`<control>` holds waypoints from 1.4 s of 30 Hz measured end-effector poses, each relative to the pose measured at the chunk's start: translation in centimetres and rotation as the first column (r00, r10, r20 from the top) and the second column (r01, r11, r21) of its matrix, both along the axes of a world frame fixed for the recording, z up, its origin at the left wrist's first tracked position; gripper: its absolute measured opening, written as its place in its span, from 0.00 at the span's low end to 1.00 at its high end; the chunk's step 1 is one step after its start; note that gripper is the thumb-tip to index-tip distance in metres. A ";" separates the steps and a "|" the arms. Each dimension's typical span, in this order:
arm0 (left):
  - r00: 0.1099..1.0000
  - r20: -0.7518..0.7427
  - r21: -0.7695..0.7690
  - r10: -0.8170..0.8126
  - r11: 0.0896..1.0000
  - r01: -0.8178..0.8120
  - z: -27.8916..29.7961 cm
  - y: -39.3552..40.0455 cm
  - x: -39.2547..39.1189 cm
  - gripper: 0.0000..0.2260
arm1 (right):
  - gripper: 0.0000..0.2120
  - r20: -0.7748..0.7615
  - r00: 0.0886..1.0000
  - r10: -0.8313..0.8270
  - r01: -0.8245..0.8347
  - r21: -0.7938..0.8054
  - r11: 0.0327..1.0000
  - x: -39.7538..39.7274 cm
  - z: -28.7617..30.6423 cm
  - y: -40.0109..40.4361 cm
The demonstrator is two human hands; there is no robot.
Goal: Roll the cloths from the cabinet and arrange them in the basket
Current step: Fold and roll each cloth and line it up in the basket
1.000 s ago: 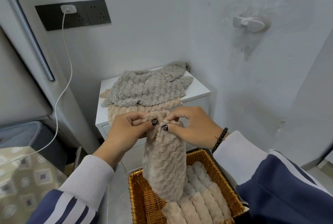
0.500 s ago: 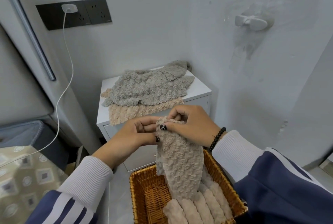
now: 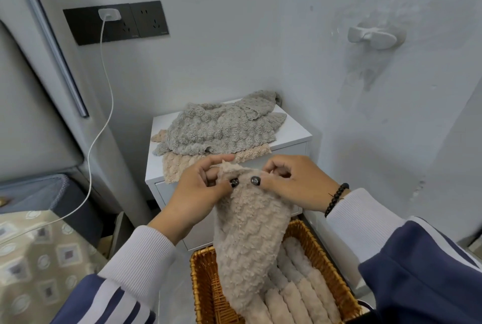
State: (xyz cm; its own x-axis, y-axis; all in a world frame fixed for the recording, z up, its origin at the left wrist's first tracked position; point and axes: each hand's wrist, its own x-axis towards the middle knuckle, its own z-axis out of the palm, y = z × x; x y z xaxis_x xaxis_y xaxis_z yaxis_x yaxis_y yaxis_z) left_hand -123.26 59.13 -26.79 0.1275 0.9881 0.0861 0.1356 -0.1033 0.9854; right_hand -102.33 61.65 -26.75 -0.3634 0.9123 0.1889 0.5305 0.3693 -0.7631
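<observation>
While we look down past both sleeves, these are the things we see.
Left hand: our left hand (image 3: 194,188) pinches the top edge of the beige cloth (image 3: 247,232), thumb in front, fingers curled behind.
Right hand: our right hand (image 3: 292,182) pinches the same top edge just beside it, fingers bent over the fold.
Beige cloth: hangs from both hands, its lower end down in the basket (image 3: 203,284).
Basket: rolled cloths (image 3: 300,289) lie side by side along its right side; we cannot tell whether the hanging end touches them.
Cabinet: the white cabinet (image 3: 294,133) carries a grey cloth (image 3: 221,128) over a peach cloth (image 3: 182,164), which reaches its front edge.
</observation>
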 end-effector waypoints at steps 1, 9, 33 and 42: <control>1.000 0.010 0.006 0.020 1.000 -0.020 0.1 0.0 -0.3 0.20 | 0.11 0.048 0.999 -0.012 0.012 -0.001 1.000 0.2 -0.1 0.1; 1.000 -0.005 0.065 -0.002 0.998 0.002 0.1 0.1 -0.6 0.20 | 0.18 0.044 0.979 -0.202 0.193 0.154 0.969 0.6 0.1 -0.2; 0.966 -0.237 0.156 -0.104 0.977 0.143 0.3 1.2 4.5 0.14 | 0.18 -0.322 0.925 -0.200 0.215 0.010 0.977 2.6 0.2 -1.1; 0.939 0.344 -0.050 0.006 0.999 0.012 2.4 2.9 6.1 0.06 | 0.15 -0.100 0.991 -0.093 0.063 -0.269 0.961 7.6 -1.6 -1.9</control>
State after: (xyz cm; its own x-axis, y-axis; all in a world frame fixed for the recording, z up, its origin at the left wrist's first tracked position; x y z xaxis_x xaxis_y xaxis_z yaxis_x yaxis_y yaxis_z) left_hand -117.12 62.05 -24.36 0.1017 0.9920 0.0750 -0.2131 -0.0519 0.9756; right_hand -94.74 59.76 -28.32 -0.2796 0.9597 -0.0279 0.4567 0.1074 -0.8831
